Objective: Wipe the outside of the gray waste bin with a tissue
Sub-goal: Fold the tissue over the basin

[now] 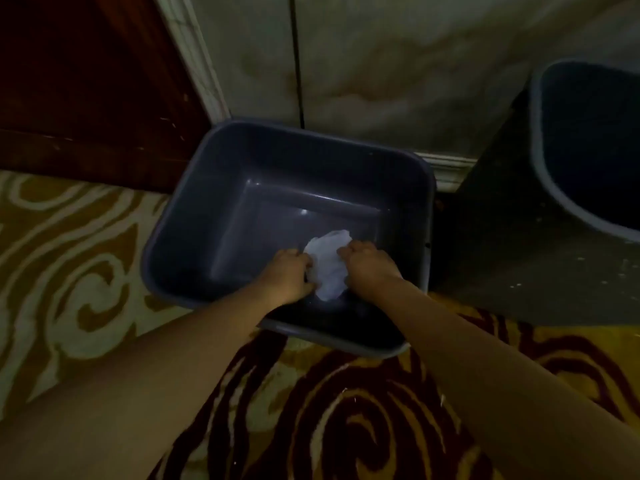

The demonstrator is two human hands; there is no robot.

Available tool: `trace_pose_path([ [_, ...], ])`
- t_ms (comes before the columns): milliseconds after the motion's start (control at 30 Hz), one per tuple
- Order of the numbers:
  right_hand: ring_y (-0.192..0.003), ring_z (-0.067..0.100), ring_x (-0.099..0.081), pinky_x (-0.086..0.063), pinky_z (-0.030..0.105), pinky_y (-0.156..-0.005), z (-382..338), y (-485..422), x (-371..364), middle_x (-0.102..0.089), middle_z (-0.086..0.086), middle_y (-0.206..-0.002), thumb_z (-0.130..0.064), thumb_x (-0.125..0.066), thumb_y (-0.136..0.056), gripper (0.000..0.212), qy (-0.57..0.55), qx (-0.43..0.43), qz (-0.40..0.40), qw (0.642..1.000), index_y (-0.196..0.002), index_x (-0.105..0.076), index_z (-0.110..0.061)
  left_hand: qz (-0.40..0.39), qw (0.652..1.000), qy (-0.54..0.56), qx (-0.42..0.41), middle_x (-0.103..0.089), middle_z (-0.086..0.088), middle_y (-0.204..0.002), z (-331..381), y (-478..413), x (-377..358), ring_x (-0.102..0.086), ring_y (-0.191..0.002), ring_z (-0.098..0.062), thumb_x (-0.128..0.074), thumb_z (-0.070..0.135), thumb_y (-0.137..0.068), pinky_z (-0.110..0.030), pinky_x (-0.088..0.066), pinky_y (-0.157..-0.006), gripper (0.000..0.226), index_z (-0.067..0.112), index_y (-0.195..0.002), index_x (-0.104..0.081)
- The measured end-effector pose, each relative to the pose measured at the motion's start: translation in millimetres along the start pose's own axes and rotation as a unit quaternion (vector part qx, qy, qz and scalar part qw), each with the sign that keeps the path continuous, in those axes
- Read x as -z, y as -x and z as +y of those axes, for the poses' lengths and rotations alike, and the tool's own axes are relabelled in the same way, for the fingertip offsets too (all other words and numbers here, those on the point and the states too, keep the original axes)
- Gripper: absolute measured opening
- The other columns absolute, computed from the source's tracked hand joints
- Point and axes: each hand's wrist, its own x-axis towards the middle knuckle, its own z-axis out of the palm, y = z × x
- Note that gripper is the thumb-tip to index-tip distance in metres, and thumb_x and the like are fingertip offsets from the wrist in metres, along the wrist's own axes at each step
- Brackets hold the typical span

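Gray plastic waste bin [221,188] sits on the patterned carpet [69,258], its far rim against the marble-look wall [398,81] and its far-left corner near the dark wooden door [86,81]. Rectangular, open top up, camera looks straight down into it. Inside looks bare apart from a couple of glare spots on the bottom.

White crumpled tissue [328,263] hangs over the bin opening, toward the near-right part, held between both hands. Left hand [289,273] is curled closed on the tissue's left edge; right hand [369,266] is curled closed on its right edge. Both hands sit above the near rim area, forearms crossing the near edge of the bin. Frame is dim and a bit blurred, so I can't tell whether the tissue touches the inner wall or just hangs above it; probably clear of it.

Second gray bin [554,188] is at the right edge of the view, partly cut off, well apart from the hands. A dark block [502,254] stands between the two bins, just beside the first bin's right side.

Carpet is gold and cream swirls on the left, dark red swirls on the near side.
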Motion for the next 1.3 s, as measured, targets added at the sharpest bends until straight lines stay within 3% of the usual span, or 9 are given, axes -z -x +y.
trace_pose_path([
  [200,-0.128,0.029,-0.034,-0.036,0.040,-0.102,9,-23,-12,-0.034,0.014,-0.142,-0.025,-0.052,-0.090,0.047,0.058,0.019,0.042,0.997,-0.134,-0.039,-0.012,0.003,0.999,-0.030,0.025,-0.040,-0.008,-0.130,3,-28,-14,-0.035,-0.124,-0.026,-0.067,0.050,-0.070,-0.035,-0.037,-0.098,0.064,0.019,-0.122,-0.048],
  [367,-0.126,0.029,-0.036,-0.036,0.039,-0.098,5,-30,-15,-0.037,0.015,-0.140,-0.021,-0.051,-0.090,0.047,0.084,0.014,0.090,0.992,-0.134,-0.037,-0.012,0.009,0.990,-0.141,-0.019,-0.040,-0.012,-0.132,5,-39,-13,-0.035,-0.125,-0.028,-0.065,0.037,-0.076,-0.035,-0.039,-0.096,0.061,0.016,-0.129,-0.043],
  [567,-0.128,0.030,-0.034,-0.033,0.041,-0.099,6,-20,-16,-0.039,0.014,-0.140,-0.018,-0.041,-0.095,0.036,0.090,0.009,0.095,0.991,-0.130,-0.046,-0.008,0.038,0.989,-0.137,-0.028,-0.047,-0.014,-0.131,13,-30,-4,-0.044,-0.119,-0.028,-0.043,0.022,-0.090,-0.035,-0.040,-0.098,0.035,0.007,-0.120,-0.053],
  [700,-0.124,0.030,-0.042,-0.038,0.041,-0.096,5,-8,-7,-0.048,0.016,-0.134,-0.013,-0.042,-0.094,0.033,0.043,-0.008,0.104,0.994,-0.126,-0.047,-0.006,0.040,0.985,-0.164,-0.037,-0.054,-0.016,-0.128,21,-21,1,-0.049,-0.119,-0.030,-0.046,0.019,-0.089,-0.036,-0.040,-0.095,0.032,0.005,-0.117,-0.056],
  [833,-0.111,0.037,-0.055,-0.047,0.041,-0.086,10,11,22,-0.056,0.020,-0.123,-0.008,-0.046,-0.090,0.026,-0.100,-0.051,0.166,0.980,-0.116,-0.048,-0.006,0.075,0.996,-0.030,-0.045,-0.065,-0.013,-0.097,33,-10,26,-0.060,-0.091,-0.029,-0.055,0.017,-0.084,-0.031,-0.044,-0.073,0.002,0.015,-0.084,-0.054],
  [900,-0.104,0.036,-0.058,-0.050,0.041,-0.086,14,22,41,-0.060,0.019,-0.116,-0.008,-0.047,-0.089,0.025,-0.186,-0.074,0.199,0.959,-0.113,-0.053,-0.006,0.092,0.988,0.113,-0.044,-0.060,-0.004,-0.076,44,0,43,-0.057,-0.072,-0.021,-0.056,0.007,-0.082,-0.024,-0.047,-0.058,0.018,0.020,-0.071,-0.049],
  [1000,-0.089,0.034,-0.066,-0.054,0.047,-0.081,17,42,65,-0.068,0.021,-0.099,-0.011,-0.046,-0.092,0.024,-0.343,-0.084,0.230,0.907,-0.101,-0.064,0.000,0.060,0.944,0.323,-0.034,-0.062,-0.008,-0.074,67,23,69,-0.060,-0.064,-0.016,-0.056,-0.003,-0.082,-0.018,-0.054,-0.050,0.018,0.013,-0.073,-0.059],
  [1133,-0.080,0.025,-0.068,-0.059,0.038,-0.071,16,75,90,-0.068,0.012,-0.079,-0.025,-0.055,-0.091,0.025,-0.502,-0.046,0.207,0.839,-0.082,-0.068,-0.006,0.020,0.918,0.393,-0.056,-0.071,-0.014,-0.089,96,55,89,-0.068,-0.069,-0.015,-0.062,0.009,-0.084,-0.026,-0.059,-0.059,0.008,0.008,-0.088,-0.069],
  [1300,-0.074,0.021,-0.066,-0.058,0.034,-0.070,27,120,102,-0.067,0.008,-0.076,-0.024,-0.066,-0.084,0.013,-0.463,-0.053,0.225,0.856,-0.073,-0.066,-0.018,-0.065,0.923,0.374,-0.053,-0.072,-0.011,-0.080,127,95,111,-0.070,-0.063,-0.014,-0.055,0.005,-0.087,-0.024,-0.057,-0.053,0.015,0.006,-0.091,-0.069],
])
